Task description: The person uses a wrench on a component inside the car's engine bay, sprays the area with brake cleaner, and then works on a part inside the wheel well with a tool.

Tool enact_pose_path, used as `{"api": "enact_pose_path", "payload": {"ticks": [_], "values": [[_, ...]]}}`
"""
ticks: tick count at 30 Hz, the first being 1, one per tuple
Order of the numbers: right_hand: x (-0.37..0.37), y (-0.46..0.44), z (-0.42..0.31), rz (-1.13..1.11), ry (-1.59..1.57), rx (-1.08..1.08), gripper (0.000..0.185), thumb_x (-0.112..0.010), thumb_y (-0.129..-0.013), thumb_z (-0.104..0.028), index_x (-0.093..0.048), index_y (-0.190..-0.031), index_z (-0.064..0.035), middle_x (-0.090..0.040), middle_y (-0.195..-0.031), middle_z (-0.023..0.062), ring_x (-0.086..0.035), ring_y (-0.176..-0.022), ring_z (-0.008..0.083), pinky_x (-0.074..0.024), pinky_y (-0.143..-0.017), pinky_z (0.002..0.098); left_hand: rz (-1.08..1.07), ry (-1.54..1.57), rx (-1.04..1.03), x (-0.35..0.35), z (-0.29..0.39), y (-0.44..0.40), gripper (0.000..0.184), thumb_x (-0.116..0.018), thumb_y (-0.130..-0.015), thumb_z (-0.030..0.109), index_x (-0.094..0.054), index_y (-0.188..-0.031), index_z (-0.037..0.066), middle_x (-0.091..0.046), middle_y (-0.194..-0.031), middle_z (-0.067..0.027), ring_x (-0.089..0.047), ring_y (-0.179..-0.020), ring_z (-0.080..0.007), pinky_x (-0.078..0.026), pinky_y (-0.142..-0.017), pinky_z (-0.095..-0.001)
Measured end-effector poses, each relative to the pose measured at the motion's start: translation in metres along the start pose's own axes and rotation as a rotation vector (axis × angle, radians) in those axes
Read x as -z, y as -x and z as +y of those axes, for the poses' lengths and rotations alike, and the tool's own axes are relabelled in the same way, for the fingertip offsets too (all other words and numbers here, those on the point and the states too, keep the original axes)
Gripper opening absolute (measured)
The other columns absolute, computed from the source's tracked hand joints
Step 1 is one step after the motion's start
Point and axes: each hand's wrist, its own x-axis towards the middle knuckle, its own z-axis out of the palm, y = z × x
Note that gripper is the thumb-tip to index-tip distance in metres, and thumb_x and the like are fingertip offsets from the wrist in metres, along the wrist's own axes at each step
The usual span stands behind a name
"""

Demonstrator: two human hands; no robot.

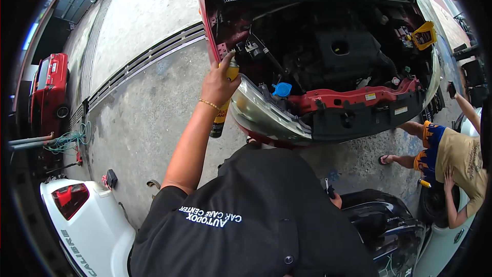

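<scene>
My left hand [221,83] is wrapped round a yellow and black aerosol spray can [221,118], which stands roughly upright with its index finger up at the nozzle. The can is beside the headlight [264,110] at the corner of a red car's open engine bay. Its label is partly covered by my hand and wrist. Low at my right side, my right hand [336,201] is closed on a small black-handled tool [329,191] with a shiny metal part pointing up. My torso hides most of that hand.
A blue cap [282,90] sits near the red front crossmember [353,97]. A yellow container [424,36] rests at the bay's far right. Another person [458,154] in a tan shirt stands at right, holding a dark phone-like object [451,90]. A black motorcycle [382,215] is behind my right side.
</scene>
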Motion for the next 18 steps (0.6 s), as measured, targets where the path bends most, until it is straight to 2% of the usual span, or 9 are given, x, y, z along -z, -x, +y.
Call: {"api": "enact_pose_path", "payload": {"ticks": [2,6,7,9,11,14,18], "values": [[0.002,0.003,-0.021,0.028,-0.036,-0.035,0.034,-0.078,-0.085,-0.016,-0.073,-0.115,0.0010,-0.075,-0.096,0.0239,-0.074,-0.094,0.0402,-0.0545,-0.084,0.0436,-0.048,-0.022,0.063,-0.009,-0.004,-0.009,0.072,-0.079,-0.084,0.026,-0.050,-0.150,0.022,-0.066,-0.115,-0.0236,-0.066,-0.104,-0.0466,-0.055,-0.090,-0.0509],[-0.054,-0.029,0.053,0.062,-0.145,-0.014,0.036,-0.079,-0.084,-0.016,-0.073,-0.115,0.0007,-0.075,-0.099,0.0252,-0.074,-0.098,0.0418,-0.0549,-0.085,0.0449,0.103,0.068,0.052,-0.023,-0.032,-0.020,0.068,-0.079,-0.086,0.027,-0.052,-0.148,0.017,-0.066,-0.116,-0.0230,-0.066,-0.105,-0.0454,-0.055,-0.091,-0.0508],[-0.065,-0.036,0.067,0.034,-0.199,-0.068,0.037,-0.079,-0.083,-0.017,-0.073,-0.115,0.0005,-0.075,-0.100,0.0256,-0.073,-0.100,0.0423,-0.0551,-0.086,0.0453,0.099,0.057,0.007,-0.020,-0.028,-0.020,0.066,-0.079,-0.087,0.026,-0.053,-0.146,0.014,-0.066,-0.117,-0.0230,-0.066,-0.106,-0.0447,-0.055,-0.092,-0.0502],[-0.046,-0.013,0.011,0.006,-0.254,-0.119,0.039,-0.079,-0.082,-0.018,-0.074,-0.115,0.0003,-0.075,-0.102,0.0260,-0.073,-0.102,0.0427,-0.0552,-0.087,0.0457,0.110,0.081,-0.009,-0.017,-0.029,-0.024,0.066,-0.079,-0.086,0.025,-0.053,-0.145,0.014,-0.066,-0.117,-0.0230,-0.066,-0.106,-0.0445,-0.055,-0.092,-0.0500],[-0.031,0.011,-0.025,0.073,-0.007,0.025,0.041,-0.079,-0.081,-0.019,-0.074,-0.117,-0.0002,-0.075,-0.103,0.0265,-0.073,-0.104,0.0422,-0.0554,-0.088,0.0455,0.117,0.101,-0.030,-0.016,-0.034,-0.030,0.065,-0.080,-0.086,0.024,-0.054,-0.145,0.014,-0.066,-0.117,-0.0230,-0.066,-0.106,-0.0444,-0.055,-0.092,-0.0499],[-0.032,0.005,-0.029,0.049,0.043,-0.008,0.043,-0.079,-0.080,-0.020,-0.074,-0.118,-0.0004,-0.075,-0.104,0.0269,-0.073,-0.105,0.0419,-0.0554,-0.089,0.0459,0.117,0.112,-0.061,-0.010,-0.037,-0.041,0.065,-0.080,-0.085,0.023,-0.054,-0.144,0.015,-0.067,-0.120,-0.0228,-0.066,-0.109,-0.0434,-0.054,-0.093,-0.0491],[-0.031,-0.003,-0.035,0.053,-0.006,-0.054,0.043,-0.078,-0.080,-0.019,-0.074,-0.118,-0.0007,-0.075,-0.105,0.0269,-0.073,-0.105,0.0414,-0.0556,-0.090,0.0460,0.005,0.147,0.005,0.004,-0.037,-0.053,0.066,-0.080,-0.084,0.022,-0.055,-0.144,0.010,-0.067,-0.126,-0.0215,-0.066,-0.115,-0.0399,-0.053,-0.098,-0.0469]]}}
